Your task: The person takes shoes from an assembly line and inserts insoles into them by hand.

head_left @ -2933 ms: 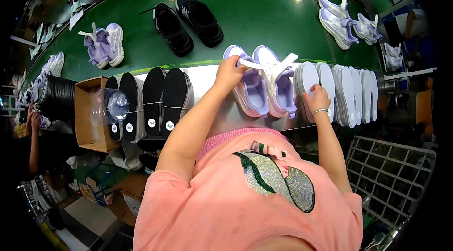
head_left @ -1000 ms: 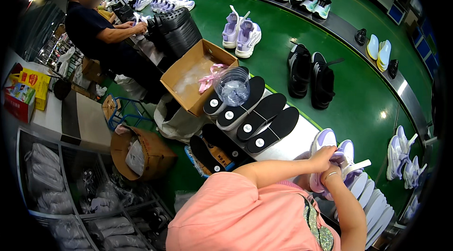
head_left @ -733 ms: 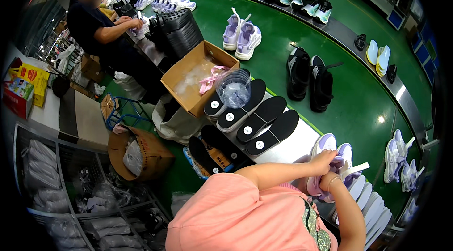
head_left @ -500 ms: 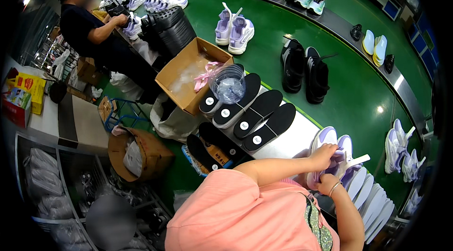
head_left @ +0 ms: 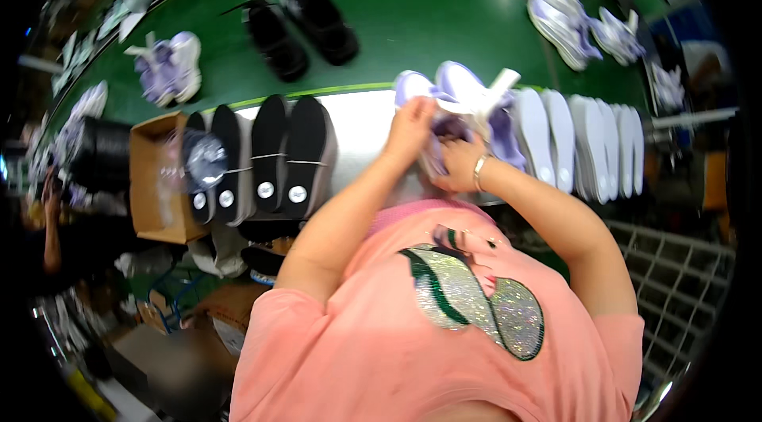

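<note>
A pair of white and lavender sneakers lies at the bench edge in front of me, toes pointing away. My left hand [head_left: 411, 128] closes its fingers on the tongue and lace area of the left sneaker [head_left: 410, 87]. My right hand [head_left: 460, 161], with a bracelet on its wrist, grips the same shoe around its opening near the heel; some fingertips are hidden there. Touching it on the right is the second sneaker [head_left: 467, 88], a white strip standing up from its opening.
Black insoles [head_left: 308, 148] in banded bundles lie left, beside a carton [head_left: 151, 184] and a clear plastic container [head_left: 205, 164]. White insoles [head_left: 536, 132] stand in a row at right. Black shoes [head_left: 321, 23] and more lavender sneakers [head_left: 559, 21] sit on the green surface [head_left: 421, 9].
My view has swung to the right, bringing the sneakers nearer the middle. Both hands stay on the left sneaker, the right one now at its opening.
</note>
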Demonstrator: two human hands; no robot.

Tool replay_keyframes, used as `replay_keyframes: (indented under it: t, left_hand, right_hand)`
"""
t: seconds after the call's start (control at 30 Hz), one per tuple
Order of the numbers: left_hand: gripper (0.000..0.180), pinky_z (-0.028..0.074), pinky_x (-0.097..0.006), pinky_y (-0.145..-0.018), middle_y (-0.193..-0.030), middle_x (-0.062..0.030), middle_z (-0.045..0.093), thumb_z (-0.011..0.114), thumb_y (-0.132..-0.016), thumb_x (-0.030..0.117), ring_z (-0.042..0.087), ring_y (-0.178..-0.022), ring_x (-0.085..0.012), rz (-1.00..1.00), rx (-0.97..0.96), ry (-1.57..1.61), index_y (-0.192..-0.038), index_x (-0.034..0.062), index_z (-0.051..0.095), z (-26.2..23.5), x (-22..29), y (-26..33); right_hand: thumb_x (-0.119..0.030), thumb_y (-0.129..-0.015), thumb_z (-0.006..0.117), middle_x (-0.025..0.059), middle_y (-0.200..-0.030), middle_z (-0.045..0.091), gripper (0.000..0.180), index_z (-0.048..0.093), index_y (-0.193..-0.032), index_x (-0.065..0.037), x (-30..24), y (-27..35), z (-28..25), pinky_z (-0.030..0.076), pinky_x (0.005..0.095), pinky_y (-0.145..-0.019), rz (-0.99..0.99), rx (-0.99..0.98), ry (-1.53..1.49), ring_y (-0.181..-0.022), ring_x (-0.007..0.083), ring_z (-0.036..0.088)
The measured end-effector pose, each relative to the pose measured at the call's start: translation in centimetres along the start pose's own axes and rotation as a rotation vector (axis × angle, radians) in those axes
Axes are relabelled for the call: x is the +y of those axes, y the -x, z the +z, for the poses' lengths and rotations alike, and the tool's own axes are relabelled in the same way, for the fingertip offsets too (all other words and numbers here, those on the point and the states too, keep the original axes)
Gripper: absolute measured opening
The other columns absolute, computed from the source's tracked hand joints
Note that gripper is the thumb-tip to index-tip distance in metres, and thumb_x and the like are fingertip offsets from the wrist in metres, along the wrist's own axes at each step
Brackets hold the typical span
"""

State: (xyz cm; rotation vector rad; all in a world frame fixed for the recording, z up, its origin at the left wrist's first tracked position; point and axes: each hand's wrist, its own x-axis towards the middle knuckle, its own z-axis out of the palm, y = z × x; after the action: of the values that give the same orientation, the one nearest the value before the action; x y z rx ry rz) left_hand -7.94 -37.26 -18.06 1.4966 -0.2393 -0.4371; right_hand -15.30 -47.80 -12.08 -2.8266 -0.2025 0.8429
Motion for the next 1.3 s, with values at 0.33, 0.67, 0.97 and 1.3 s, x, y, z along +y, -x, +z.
replay_keyframes:
  t: [0.33,0.67,0.97,1.3]
  left_hand:
    - [0.029,0.039,-0.026,-0.046,-0.059,-0.0032,0.051,0.046,-0.085,0.028,0.047,-0.049,-0.0109,-0.236,-0.1,-0.053,-0.088,0.0005,0.057,0.6,0.7,-1.2]
    - [0.024,0.041,-0.027,-0.068,-0.084,-0.01,0.055,0.049,-0.083,0.015,0.051,-0.074,-0.0163,-0.006,0.078,-0.338,-0.102,0.0009,0.049,-2.6,4.8,0.0]
    - [0.059,0.031,-0.039,-0.092,-0.116,-0.0219,0.039,0.061,-0.069,0.011,0.038,-0.109,-0.0346,0.553,-0.231,-0.522,-0.118,-0.0033,0.032,6.4,8.0,1.8]
    - [0.018,0.042,-0.042,-0.07,-0.08,-0.0157,0.056,0.057,-0.066,0.015,0.053,-0.08,-0.0324,0.309,-0.231,-0.573,-0.079,0.0035,0.055,8.4,4.8,0.0]
  right_hand:
    - [-0.018,-0.071,0.048,0.0191,-0.089,0.06,0.039,0.046,-0.102,0.005,0.6,1.1,0.1,0.024,0.0496,-0.09,0.016,-0.258,-0.085,-0.089,0.0301,0.057]
    - [-0.021,-0.074,0.054,0.0155,-0.101,0.053,0.025,0.055,-0.092,-0.004,3.4,8.8,0.7,0.034,0.0395,-0.087,-0.005,0.69,-0.294,-0.096,0.0286,0.048]
    - [-0.02,-0.076,0.053,0.0205,-0.096,0.054,0.027,0.054,-0.096,-0.001,8.7,9.0,2.8,0.039,0.039,-0.08,0.205,0.768,-0.478,-0.088,0.0352,0.051]
    - [-0.036,-0.065,0.065,0.0218,-0.093,0.055,0.054,0.047,-0.098,0.003,30.1,11.9,15.8,0.041,0.0395,-0.076,0.751,0.623,-0.019,-0.087,0.0362,0.052]
